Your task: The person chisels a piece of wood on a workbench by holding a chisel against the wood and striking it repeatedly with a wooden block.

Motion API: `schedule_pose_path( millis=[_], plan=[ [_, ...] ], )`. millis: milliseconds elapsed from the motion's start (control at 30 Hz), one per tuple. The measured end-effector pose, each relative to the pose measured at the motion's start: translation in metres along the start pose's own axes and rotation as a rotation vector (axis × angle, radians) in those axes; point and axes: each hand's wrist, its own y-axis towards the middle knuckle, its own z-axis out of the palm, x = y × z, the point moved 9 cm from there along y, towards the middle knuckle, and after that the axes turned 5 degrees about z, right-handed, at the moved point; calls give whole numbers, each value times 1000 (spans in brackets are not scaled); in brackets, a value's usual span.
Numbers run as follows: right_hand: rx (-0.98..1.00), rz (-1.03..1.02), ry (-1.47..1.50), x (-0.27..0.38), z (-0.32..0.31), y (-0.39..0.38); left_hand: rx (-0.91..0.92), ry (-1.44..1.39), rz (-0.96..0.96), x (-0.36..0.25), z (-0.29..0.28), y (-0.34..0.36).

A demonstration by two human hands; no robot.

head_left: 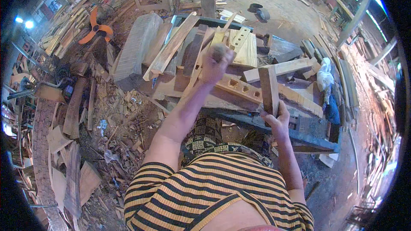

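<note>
My left hand is closed over the far side of the workbench, around a round-topped brown handle seen end-on; the rest of that tool is hidden. In my right hand a dark rectangular wooden block stands upright, gripped at its lower end. Between the hands, a wooden beam with several square holes along its upper face lies across the bench. A paler piece with a row of small holes rests farther back, beside a wide light board.
Loose planks and a thick grey timber crowd the bench's left. More offcuts and a white plastic bag lie at right. An orange-bladed fan stands far left. Wood scraps litter the floor.
</note>
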Motion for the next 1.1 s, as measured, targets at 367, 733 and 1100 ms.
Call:
schedule_pose_path(
  millis=[367, 733, 1100],
  plan=[
    [42, -17, -128, 27, 14, 6, -45, 127, -110, 3, -11, -4],
    [96, -145, -201, 36, 34, 17, 424, 367, 7, -5, 57, -36],
    [110, -171, -119, 29, 38, 11, 428, 329, 42, -2, 63, -40]
  ],
)
